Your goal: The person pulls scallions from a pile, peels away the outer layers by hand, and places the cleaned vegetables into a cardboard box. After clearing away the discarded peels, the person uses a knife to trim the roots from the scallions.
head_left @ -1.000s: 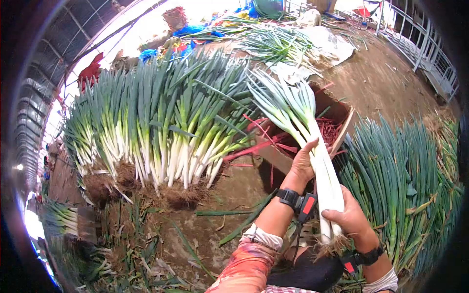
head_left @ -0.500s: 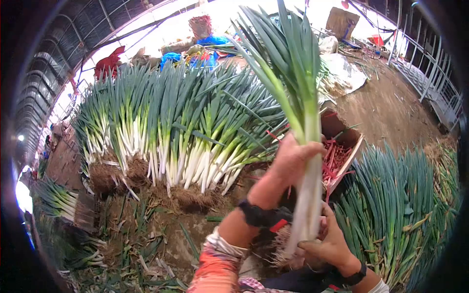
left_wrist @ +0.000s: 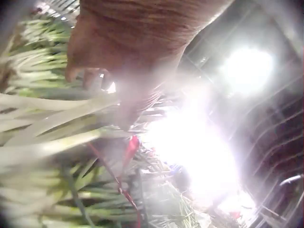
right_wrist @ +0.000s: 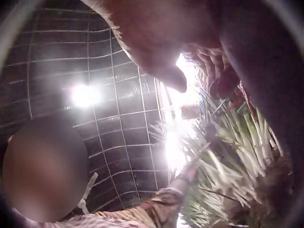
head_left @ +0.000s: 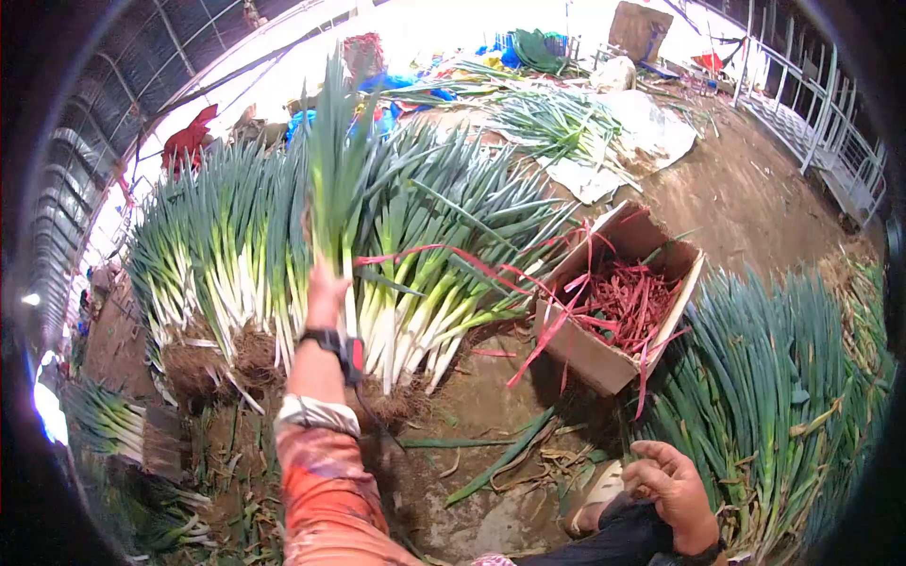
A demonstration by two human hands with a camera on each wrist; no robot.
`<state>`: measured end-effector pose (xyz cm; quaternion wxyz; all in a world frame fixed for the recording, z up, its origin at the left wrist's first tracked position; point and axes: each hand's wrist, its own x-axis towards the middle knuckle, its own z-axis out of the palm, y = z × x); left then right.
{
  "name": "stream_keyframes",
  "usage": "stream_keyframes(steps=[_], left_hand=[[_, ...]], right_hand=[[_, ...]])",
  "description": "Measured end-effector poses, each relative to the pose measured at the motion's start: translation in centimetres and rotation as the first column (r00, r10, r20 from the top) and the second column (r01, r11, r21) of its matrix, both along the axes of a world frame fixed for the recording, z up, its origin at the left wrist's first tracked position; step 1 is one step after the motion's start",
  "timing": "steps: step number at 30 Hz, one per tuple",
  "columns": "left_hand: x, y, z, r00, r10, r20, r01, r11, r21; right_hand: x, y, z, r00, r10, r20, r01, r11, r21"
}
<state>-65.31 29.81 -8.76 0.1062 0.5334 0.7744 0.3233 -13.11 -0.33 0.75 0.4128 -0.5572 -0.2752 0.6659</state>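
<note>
My left hand [head_left: 327,294] grips a bunch of long green onions [head_left: 336,193] around the stalks, leaves pointing up. The bunch overlaps the standing row of green onions [head_left: 226,217] in the head view. In the left wrist view, the fingers curl by the pale stalks [left_wrist: 61,111], partly lost in glare. A red strip [head_left: 406,253] runs from beside that hand toward a cardboard box [head_left: 590,351]. Low at the right, my right hand [head_left: 675,491] hangs over my leg with loosely bent fingers and nothing in them; the right wrist view shows its thumb [right_wrist: 173,78] apart from the fingers.
Tangled red strips [head_left: 630,300] fill the box, some hanging over its rim. A large pile of green onions [head_left: 764,377] lies at the right. Loose leaves [head_left: 500,453] litter the ground. Farther back, more onions [head_left: 557,118] rest on a white sheet [head_left: 665,132].
The bunch was in both hands in front of me. My left hand has carried it left to the standing row, and my right hand has let go and moved slightly down. The box is now uncovered.
</note>
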Motion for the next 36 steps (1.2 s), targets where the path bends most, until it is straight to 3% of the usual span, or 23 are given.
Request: stream_keyframes(steps=[2, 3, 4, 5, 7, 10, 15, 17, 19, 23, 25, 27, 29, 31, 32, 33, 35, 36], left_hand=[[0.4, -3.9, -5.4, 0.998, 0.067, 0.008, -0.063, 0.967, -0.247], [0.9, -6.4, -9.0, 0.991, 0.124, -0.053, -0.128, 0.989, -0.08], [2.8, -8.5, -8.4, 0.985, 0.157, 0.072, -0.143, 0.976, -0.164], [1.2, -9.4, -13.4, 0.98, 0.181, -0.082, -0.189, 0.978, -0.094], [3.1, -11.6, -13.4, 0.965, 0.245, 0.098, -0.214, 0.943, -0.254], [3.7, -13.9, -16.0, 0.969, 0.228, 0.093, -0.214, 0.967, -0.14], [5.1, -14.1, -16.4, 0.984, 0.177, -0.019, -0.177, 0.972, -0.154], [8.0, -13.5, -13.2, 0.979, 0.19, 0.067, -0.155, 0.922, -0.356], [9.9, -12.7, -12.5, 0.987, 0.108, 0.118, -0.066, 0.947, -0.314], [10.3, -9.6, -14.6, 0.999, 0.009, -0.038, -0.016, 0.983, -0.181], [11.1, -8.6, -13.6, 0.97, 0.125, -0.209, -0.121, 0.992, 0.033], [10.7, -7.5, -11.2, 0.976, 0.144, -0.161, -0.133, 0.988, 0.072], [8.0, -5.2, -13.0, 0.961, 0.185, -0.206, -0.164, 0.98, 0.112], [7.6, -3.9, -11.6, 0.939, 0.242, -0.245, -0.196, 0.961, 0.197], [7.2, -3.4, -10.9, 0.976, 0.216, -0.014, -0.216, 0.976, 0.003], [7.0, -2.8, -11.4, 0.976, 0.216, -0.024, -0.216, 0.976, -0.001], [6.5, -1.9, -12.9, 0.946, 0.257, 0.198, -0.238, 0.964, -0.118], [6.2, -1.9, -12.5, 0.95, 0.134, 0.283, -0.102, 0.987, -0.125]], right_hand=[[0.1, -0.1, 0.0, 1.0, -0.008, 0.024, 0.008, 1.0, 0.004], [0.1, -0.1, 0.2, 1.0, -0.011, 0.022, 0.011, 1.0, 0.0], [-0.2, -0.2, 0.6, 0.999, 0.004, 0.041, -0.004, 1.0, 0.0], [-0.5, -0.3, 0.9, 0.998, 0.023, 0.064, -0.023, 1.0, -0.002], [-0.6, -0.2, 1.0, 0.998, 0.03, 0.058, -0.029, 1.0, -0.009], [-0.7, 0.0, 1.2, 0.999, 0.04, 0.031, -0.04, 0.999, -0.018], [0.4, -0.4, -0.1, 0.992, 0.111, 0.055, -0.113, 0.993, 0.036], [0.8, -0.5, 0.0, 0.992, 0.121, -0.023, -0.121, 0.992, 0.024], [1.0, -0.6, 0.3, 0.993, 0.12, -0.005, -0.12, 0.992, 0.031], [0.9, -1.1, 0.7, 0.997, 0.071, 0.002, -0.072, 0.996, 0.061], [0.7, -1.3, 0.9, 0.999, 0.033, 0.035, -0.034, 0.998, 0.047], [0.2, -1.3, 1.2, 0.998, 0.004, 0.068, -0.007, 0.999, 0.034], [-0.3, -1.2, 1.8, 0.996, -0.002, 0.084, -0.001, 0.999, 0.039], [-0.1, -1.0, 2.0, 0.993, 0.013, 0.115, -0.015, 1.0, 0.02], [0.6, -0.9, 1.7, 0.993, 0.11, 0.046, -0.11, 0.994, -0.002], [0.9, -0.8, 1.5, 0.978, 0.205, -0.026, -0.206, 0.978, -0.022], [0.9, -0.7, 1.3, 0.976, 0.206, -0.067, -0.208, 0.978, -0.018], [0.9, -0.7, 1.2, 0.974, 0.217, -0.062, -0.218, 0.976, -0.013]])
